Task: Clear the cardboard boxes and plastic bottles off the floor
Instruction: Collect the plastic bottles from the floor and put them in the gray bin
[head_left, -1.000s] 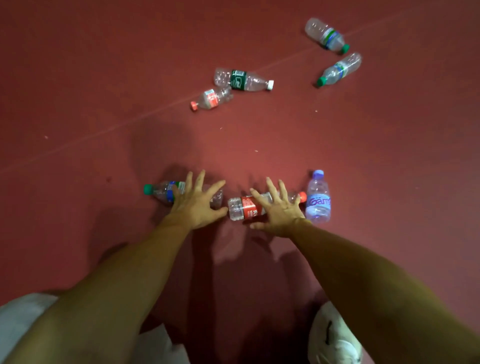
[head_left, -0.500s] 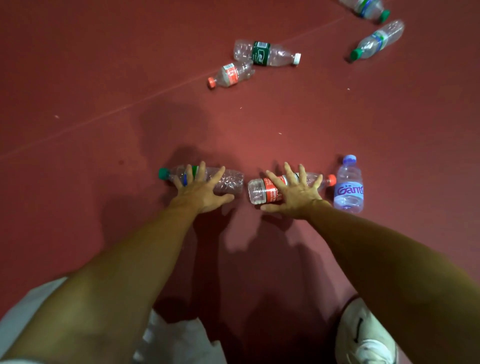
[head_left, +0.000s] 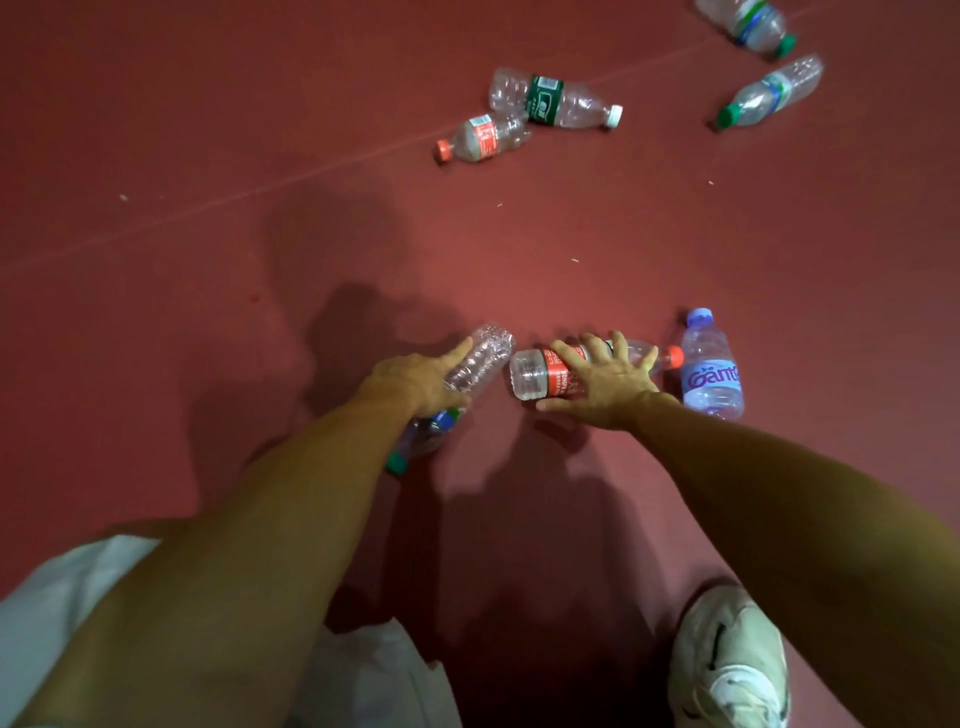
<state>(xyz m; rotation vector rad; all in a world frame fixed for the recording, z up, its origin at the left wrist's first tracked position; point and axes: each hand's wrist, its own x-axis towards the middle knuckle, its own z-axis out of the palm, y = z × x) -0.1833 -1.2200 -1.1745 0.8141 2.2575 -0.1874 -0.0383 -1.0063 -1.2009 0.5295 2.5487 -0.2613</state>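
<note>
Seven clear plastic bottles, none cleared yet: my left hand (head_left: 415, 382) grips the crinkly green-capped, blue-labelled bottle (head_left: 478, 358), apparently lifting it, my right hand (head_left: 602, 387) lies spread, unclosed, over the ribbed red-labelled bottle (head_left: 535, 371) on the matte red floor (head_left: 208, 130), beside the smooth lilac-capped bottle (head_left: 709, 369), four crumpled bottles (head_left: 556, 101) beyond.
</note>
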